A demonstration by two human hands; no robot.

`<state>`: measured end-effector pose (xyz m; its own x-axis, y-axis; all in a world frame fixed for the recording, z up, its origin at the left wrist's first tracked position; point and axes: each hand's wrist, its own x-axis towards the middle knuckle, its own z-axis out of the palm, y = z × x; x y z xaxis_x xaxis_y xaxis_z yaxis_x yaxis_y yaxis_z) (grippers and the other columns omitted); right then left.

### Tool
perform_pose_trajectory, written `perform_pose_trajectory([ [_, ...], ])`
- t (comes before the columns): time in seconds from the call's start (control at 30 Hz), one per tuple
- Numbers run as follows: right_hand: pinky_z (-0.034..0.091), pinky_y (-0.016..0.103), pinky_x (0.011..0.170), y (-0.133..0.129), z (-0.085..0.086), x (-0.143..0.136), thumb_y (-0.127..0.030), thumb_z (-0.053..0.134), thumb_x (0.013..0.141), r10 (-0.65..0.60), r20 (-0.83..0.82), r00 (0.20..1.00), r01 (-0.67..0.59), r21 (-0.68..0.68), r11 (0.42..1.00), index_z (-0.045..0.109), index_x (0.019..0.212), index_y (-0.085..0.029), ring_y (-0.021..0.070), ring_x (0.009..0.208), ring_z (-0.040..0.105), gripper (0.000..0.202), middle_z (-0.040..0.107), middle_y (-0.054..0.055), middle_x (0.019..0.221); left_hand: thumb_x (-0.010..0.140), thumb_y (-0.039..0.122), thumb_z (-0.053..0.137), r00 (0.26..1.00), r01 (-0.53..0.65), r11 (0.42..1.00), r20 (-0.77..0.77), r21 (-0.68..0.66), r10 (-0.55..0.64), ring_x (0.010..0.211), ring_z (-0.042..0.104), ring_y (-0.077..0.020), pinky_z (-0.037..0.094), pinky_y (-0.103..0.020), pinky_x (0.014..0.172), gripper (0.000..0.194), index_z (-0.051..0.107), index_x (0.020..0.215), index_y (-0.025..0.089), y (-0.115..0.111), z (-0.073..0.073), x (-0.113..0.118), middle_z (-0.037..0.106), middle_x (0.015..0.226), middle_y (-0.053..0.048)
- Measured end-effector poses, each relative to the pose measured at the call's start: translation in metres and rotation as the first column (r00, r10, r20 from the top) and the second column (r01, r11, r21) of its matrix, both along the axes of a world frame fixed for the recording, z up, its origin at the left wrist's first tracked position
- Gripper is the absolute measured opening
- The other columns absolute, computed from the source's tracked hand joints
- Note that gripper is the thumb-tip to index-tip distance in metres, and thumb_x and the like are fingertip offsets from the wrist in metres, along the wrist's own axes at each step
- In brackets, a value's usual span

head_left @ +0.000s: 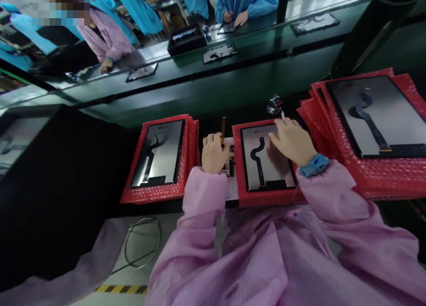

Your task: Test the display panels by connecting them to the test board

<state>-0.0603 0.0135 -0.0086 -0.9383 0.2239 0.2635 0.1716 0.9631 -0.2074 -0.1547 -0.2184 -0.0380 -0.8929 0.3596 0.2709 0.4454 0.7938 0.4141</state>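
My left hand (214, 154) bends its fingers over a small circuit board (232, 162), and an orange-brown flex strip (223, 125) stands up beside the fingertips. Whatever those fingers pinch is hidden. To the right, a display panel (271, 164) lies back side up on red bubble wrap (244, 202), with a black curved flex cable (257, 157) across it. My right hand (294, 142), wearing a blue wristband (313, 165), reaches over the panel's upper right with thumb and fingers apart. A small white tip (282, 114) shows just beyond its fingers; whether the hand touches it is unclear.
More panels lie on red wrap at left (158, 155) and right (382, 115). A shiny metal object (275, 104) stands behind the middle panel. A black box (66, 173) flanks the left. Across the green line, panels (219, 53) lie before co-workers in blue and pink.
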Motion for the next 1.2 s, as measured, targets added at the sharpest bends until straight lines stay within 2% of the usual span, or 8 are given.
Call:
perform_pose_trajectory([
  [0.17,0.048,0.049,0.097,-0.007,-0.019,-0.027,-0.025,0.050,0.095,0.206,0.032,0.978,-0.197,-0.174,0.965,0.064,0.120,-0.009,0.0335,0.113,0.056,0.033,0.067,0.020,0.117,0.089,0.028,0.069,0.994,-0.026,0.996,0.100,-0.087,0.035,0.118,0.056,-0.0386,0.045,-0.056,0.101,0.032,0.057,0.114,0.012,0.024,-0.011,-0.047,0.066,0.112,-0.019],
  [0.3,0.048,0.048,0.101,-0.004,-0.034,-0.029,-0.020,0.060,0.087,0.256,-0.031,0.966,-0.237,-0.497,0.835,0.063,0.120,-0.012,0.0275,0.109,0.059,0.034,0.067,0.015,0.115,0.078,0.006,0.068,0.990,-0.037,0.973,0.142,0.227,0.005,0.096,0.064,-0.0243,0.049,-0.045,0.094,0.052,0.049,0.126,0.016,0.024,-0.028,-0.056,0.064,0.089,-0.004],
  [0.43,0.053,0.039,0.094,-0.006,-0.038,-0.024,-0.017,0.064,0.080,0.232,-0.102,0.967,-0.208,-0.841,0.499,0.047,0.137,-0.018,0.0177,0.094,0.064,0.059,0.066,0.008,0.112,0.087,0.019,0.070,0.978,-0.031,0.772,0.180,0.634,-0.109,0.082,0.066,-0.0141,0.052,-0.030,0.084,0.063,0.038,0.141,0.020,0.020,-0.038,-0.066,0.066,0.085,0.002],
  [0.57,0.055,0.033,0.082,-0.022,-0.035,-0.020,-0.028,0.060,0.088,0.287,-0.061,0.956,-0.091,-0.992,0.090,0.032,0.144,-0.024,0.0159,0.096,0.067,0.063,0.067,0.006,0.112,0.099,0.050,0.057,0.967,0.027,0.704,0.159,0.709,-0.197,0.072,0.067,-0.0136,0.053,-0.029,0.076,0.046,0.050,0.136,0.022,0.020,-0.037,-0.069,0.069,0.078,0.000],
  [0.77,0.054,0.032,0.086,-0.040,-0.041,-0.021,-0.054,0.043,0.099,0.308,-0.088,0.947,-0.025,-0.979,-0.201,0.055,0.107,-0.019,0.0165,0.094,0.068,0.038,0.069,0.008,0.102,0.098,0.053,0.057,0.934,0.148,0.673,0.122,0.724,-0.336,0.068,0.066,-0.0122,0.054,-0.026,0.072,0.034,0.066,0.093,0.020,0.021,-0.024,-0.056,0.068,0.074,0.000],
  [0.97,0.048,0.033,0.096,-0.037,-0.042,-0.022,-0.041,0.047,0.094,0.372,-0.155,0.915,-0.087,-0.977,-0.195,0.061,0.083,-0.017,0.0168,0.095,0.063,0.030,0.065,0.008,0.096,0.097,0.049,0.060,0.882,0.267,0.695,0.121,0.668,-0.455,0.070,0.067,-0.0122,0.055,-0.027,0.074,0.037,0.065,0.079,0.018,0.017,-0.012,-0.046,0.070,0.074,-0.002],
  [1.07,0.047,0.031,0.088,-0.035,-0.037,-0.021,-0.040,0.062,0.088,0.419,-0.114,0.901,-0.087,-0.993,-0.082,0.059,0.078,-0.018,0.0155,0.090,0.058,0.025,0.062,0.005,0.091,0.098,0.043,0.059,0.836,0.353,0.692,0.121,0.629,-0.536,0.071,0.068,-0.0139,0.055,-0.029,0.072,0.029,0.069,0.088,0.018,0.015,-0.007,-0.044,0.070,0.075,-0.001],
  [1.2,0.042,0.029,0.078,-0.035,-0.034,-0.021,-0.057,0.065,0.089,0.534,-0.114,0.838,-0.212,-0.969,0.127,0.054,0.069,-0.018,0.0142,0.082,0.052,0.046,0.056,0.003,0.082,0.095,0.028,0.060,0.819,0.413,0.759,0.159,0.504,-0.551,0.075,0.066,-0.0159,0.053,-0.037,0.087,0.020,0.068,0.080,0.018,0.011,-0.002,-0.041,0.067,0.073,0.000],
])
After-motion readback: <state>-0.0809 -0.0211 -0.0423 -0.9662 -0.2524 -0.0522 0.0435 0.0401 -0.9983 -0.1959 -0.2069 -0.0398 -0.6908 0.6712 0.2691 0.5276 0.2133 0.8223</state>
